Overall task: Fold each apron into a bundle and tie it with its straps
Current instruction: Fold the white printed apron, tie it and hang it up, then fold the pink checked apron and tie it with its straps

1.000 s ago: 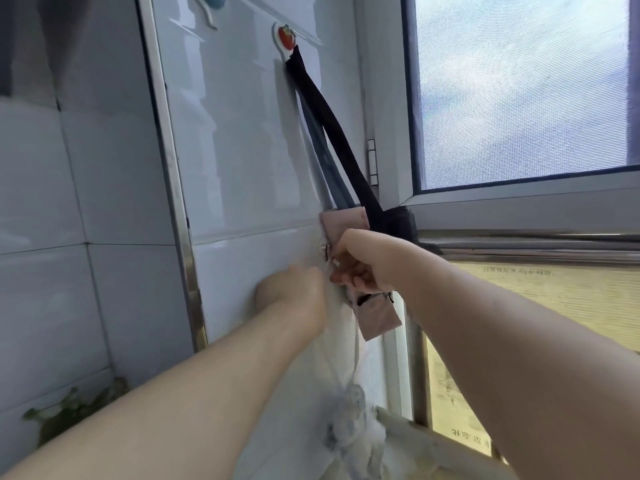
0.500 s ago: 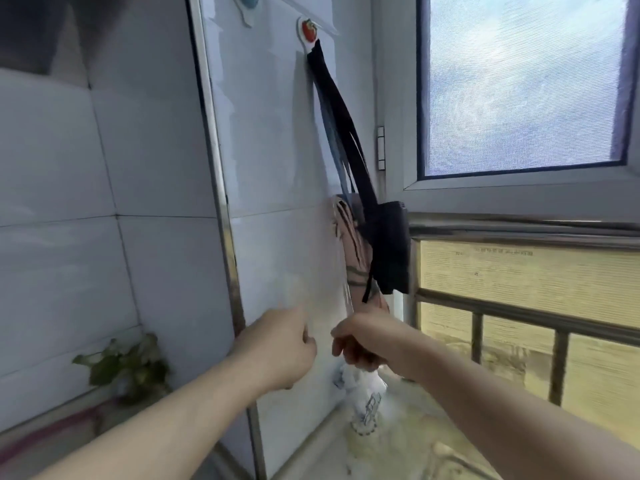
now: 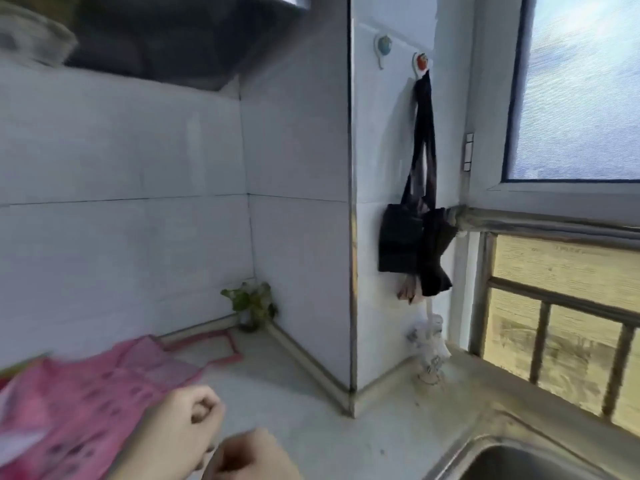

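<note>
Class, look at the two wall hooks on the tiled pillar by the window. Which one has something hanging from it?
The red-centred hook, the one nearer the window. A dark bundled apron hangs from it by its straps, while the blue-centred hook beside it holds nothing.

Dark bundled apron hanging by its straps on the wall; pink apron spread flat on the counter.
</note>
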A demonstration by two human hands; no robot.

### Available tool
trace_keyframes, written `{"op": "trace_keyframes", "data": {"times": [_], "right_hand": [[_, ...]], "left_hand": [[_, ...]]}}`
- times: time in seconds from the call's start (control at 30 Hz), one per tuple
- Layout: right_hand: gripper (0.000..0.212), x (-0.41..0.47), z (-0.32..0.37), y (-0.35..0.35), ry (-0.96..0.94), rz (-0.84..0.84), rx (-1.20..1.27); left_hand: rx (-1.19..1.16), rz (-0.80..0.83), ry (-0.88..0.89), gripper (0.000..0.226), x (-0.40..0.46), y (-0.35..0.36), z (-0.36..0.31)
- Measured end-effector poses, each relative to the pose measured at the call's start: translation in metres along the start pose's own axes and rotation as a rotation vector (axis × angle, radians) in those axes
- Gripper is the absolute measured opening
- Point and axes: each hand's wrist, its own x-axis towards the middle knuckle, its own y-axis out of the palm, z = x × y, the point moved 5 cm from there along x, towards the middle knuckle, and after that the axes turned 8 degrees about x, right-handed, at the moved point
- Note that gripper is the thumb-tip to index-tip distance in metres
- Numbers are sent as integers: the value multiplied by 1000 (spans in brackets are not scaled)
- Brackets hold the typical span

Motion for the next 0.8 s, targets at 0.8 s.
{"op": "trace_keyframes", "data": {"times": [0.8], "right_hand": [[39, 76, -54, 272, -599, -212, -555]], "left_hand": [[472, -125, -337, 65, -231, -75, 363]]}}
